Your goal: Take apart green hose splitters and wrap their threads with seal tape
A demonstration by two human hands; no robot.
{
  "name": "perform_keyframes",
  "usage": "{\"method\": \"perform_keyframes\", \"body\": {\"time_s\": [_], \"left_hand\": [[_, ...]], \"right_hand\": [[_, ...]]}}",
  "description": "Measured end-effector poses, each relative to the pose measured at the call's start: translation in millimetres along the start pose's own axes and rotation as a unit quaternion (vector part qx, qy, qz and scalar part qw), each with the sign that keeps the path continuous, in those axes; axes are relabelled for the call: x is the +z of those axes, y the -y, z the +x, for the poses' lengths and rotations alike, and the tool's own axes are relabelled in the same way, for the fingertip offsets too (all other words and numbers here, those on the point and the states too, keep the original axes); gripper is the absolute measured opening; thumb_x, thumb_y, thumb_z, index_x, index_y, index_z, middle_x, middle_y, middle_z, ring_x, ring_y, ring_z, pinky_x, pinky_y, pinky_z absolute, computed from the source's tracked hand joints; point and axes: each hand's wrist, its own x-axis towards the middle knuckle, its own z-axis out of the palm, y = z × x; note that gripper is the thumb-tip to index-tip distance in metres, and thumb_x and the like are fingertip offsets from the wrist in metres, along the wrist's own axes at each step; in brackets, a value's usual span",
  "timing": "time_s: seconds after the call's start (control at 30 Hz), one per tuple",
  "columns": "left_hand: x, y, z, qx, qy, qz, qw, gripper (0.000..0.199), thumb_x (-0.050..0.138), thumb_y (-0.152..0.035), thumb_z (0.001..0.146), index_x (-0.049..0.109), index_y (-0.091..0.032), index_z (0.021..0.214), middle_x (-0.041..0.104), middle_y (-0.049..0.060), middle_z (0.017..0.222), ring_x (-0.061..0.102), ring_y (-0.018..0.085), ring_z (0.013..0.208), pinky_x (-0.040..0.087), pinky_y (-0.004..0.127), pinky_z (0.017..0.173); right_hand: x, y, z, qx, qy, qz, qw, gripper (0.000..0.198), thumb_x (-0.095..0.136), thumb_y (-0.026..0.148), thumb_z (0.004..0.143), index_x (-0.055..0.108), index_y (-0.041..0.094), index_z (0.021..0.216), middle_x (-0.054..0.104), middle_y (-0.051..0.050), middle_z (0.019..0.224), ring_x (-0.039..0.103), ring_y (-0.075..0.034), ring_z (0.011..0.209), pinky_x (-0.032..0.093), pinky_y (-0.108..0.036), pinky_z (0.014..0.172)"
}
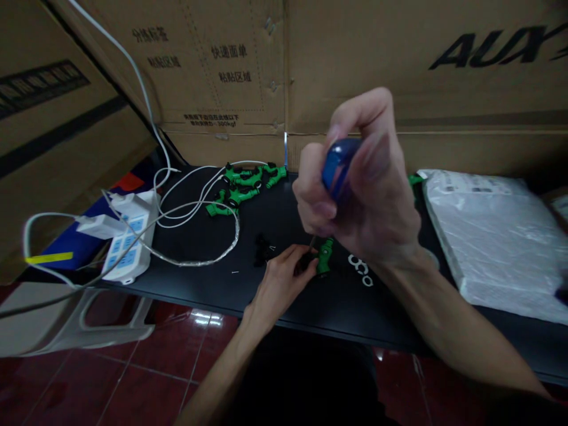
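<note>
My right hand (368, 183), raised close to the camera, is closed around the blue handle of a screwdriver (339, 165). Its thin shaft shows faintly lower down, near my left fingers. On the black tabletop my left hand (284, 272) pinches the black end of a green hose fitting (325, 257); the exact contact is partly hidden. Just left of that hand lie small black parts (262, 249) and a small screw (235, 271). White rings (360, 269) rest to the right of the fitting. Several more green fittings (244, 177) with black pieces are grouped at the back.
A white power strip (133, 236) with plugged-in chargers and looping white cables (199, 260) occupies the left side. To the right sits a white plastic-wrapped package (501, 236). Large cardboard boxes (355, 71) stand behind the table. A pale plastic stool (80, 319) is below left.
</note>
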Motion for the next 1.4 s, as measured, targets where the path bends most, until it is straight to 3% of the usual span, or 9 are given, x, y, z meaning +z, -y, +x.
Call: {"method": "perform_keyframes", "body": {"time_s": [0.13,0.27,0.47,0.6,0.77,0.93,1.13,1.27,1.4], "left_hand": [[-1,-1,0,-0.005,0.008,-0.013,1.000,0.017,0.066,-0.023,0.099,0.070,-0.019,0.115,0.073,0.002,0.099,0.064,0.012,0.071,0.054,0.026,0.071],[0,0,-1,-0.003,0.003,-0.014,1.000,0.017,0.066,-0.023,0.099,0.070,-0.018,0.115,0.072,0.001,0.099,0.064,0.012,0.071,0.055,0.026,0.072],[0,-1,0,-0.003,0.006,-0.014,1.000,0.016,0.067,-0.022,0.098,0.069,-0.018,0.114,0.073,0.002,0.100,0.063,0.012,0.070,0.055,0.026,0.072],[-2,-4,0,-0.018,0.013,-0.021,1.000,0.016,0.067,-0.020,0.098,0.069,-0.018,0.114,0.073,0.002,0.103,0.061,0.011,0.069,0.054,0.027,0.072],[0,-2,0,-0.016,0.010,-0.020,1.000,0.017,0.066,-0.021,0.098,0.069,-0.018,0.115,0.073,0.003,0.104,0.060,0.011,0.068,0.054,0.027,0.071],[0,-2,0,-0.015,0.011,-0.016,1.000,0.017,0.066,-0.022,0.098,0.069,-0.018,0.115,0.073,0.002,0.103,0.060,0.011,0.068,0.054,0.026,0.071],[-1,-3,0,-0.021,0.014,-0.021,0.999,0.020,0.066,-0.022,0.099,0.069,-0.020,0.118,0.073,0.002,0.102,0.060,0.011,0.068,0.053,0.026,0.071],[-1,-1,-1,-0.018,0.011,-0.024,0.999,0.021,0.067,-0.023,0.099,0.069,-0.019,0.119,0.073,0.002,0.101,0.061,0.012,0.068,0.054,0.027,0.071],[-1,-2,-1,-0.025,0.009,-0.029,0.999,0.021,0.067,-0.023,0.098,0.069,-0.019,0.118,0.073,0.002,0.098,0.061,0.011,0.066,0.054,0.026,0.068]], "right_hand": [[-1,1,3,0.004,0.023,-0.032,0.999,0.017,0.047,0.015,0.103,0.049,0.026,0.091,0.062,0.005,0.077,0.053,-0.012,0.054,0.043,-0.024,0.046],[1,1,3,0.006,0.018,-0.033,0.999,0.022,0.043,0.025,0.107,0.059,0.023,0.093,0.055,0.003,0.070,0.043,-0.011,0.050,0.034,-0.025,0.044],[-1,-3,-1,-0.010,-0.024,-0.065,0.998,0.027,0.057,0.008,0.094,0.042,0.030,0.095,0.055,0.009,0.072,0.042,-0.010,0.049,0.035,-0.023,0.045],[-6,2,5,0.004,0.012,-0.073,0.997,0.013,0.051,0.026,0.102,0.057,0.026,0.090,0.059,0.003,0.077,0.052,-0.012,0.056,0.045,-0.026,0.052],[-7,2,6,0.000,0.017,-0.048,0.999,0.025,0.055,0.047,0.100,0.060,0.025,0.089,0.042,0.007,0.055,0.032,-0.010,0.042,0.026,-0.023,0.038],[-5,1,1,-0.017,-0.027,-0.060,0.998,0.021,0.068,0.025,0.095,0.048,0.029,0.092,0.056,0.009,0.068,0.046,-0.010,0.047,0.036,-0.021,0.042],[-2,3,5,-0.002,0.009,-0.063,0.998,0.034,0.040,0.034,0.106,0.064,0.023,0.085,0.053,0.001,0.068,0.046,-0.013,0.052,0.038,-0.026,0.044],[-5,-7,5,-0.037,-0.029,-0.019,0.999,0.011,0.062,0.033,0.098,0.055,0.027,0.093,0.048,0.008,0.065,0.032,-0.009,0.043,0.027,-0.022,0.039],[-8,-7,6,-0.040,-0.008,-0.018,0.999,0.013,0.060,0.027,0.100,0.049,0.028,0.092,0.059,0.006,0.078,0.048,-0.011,0.050,0.038,-0.023,0.043]]}}
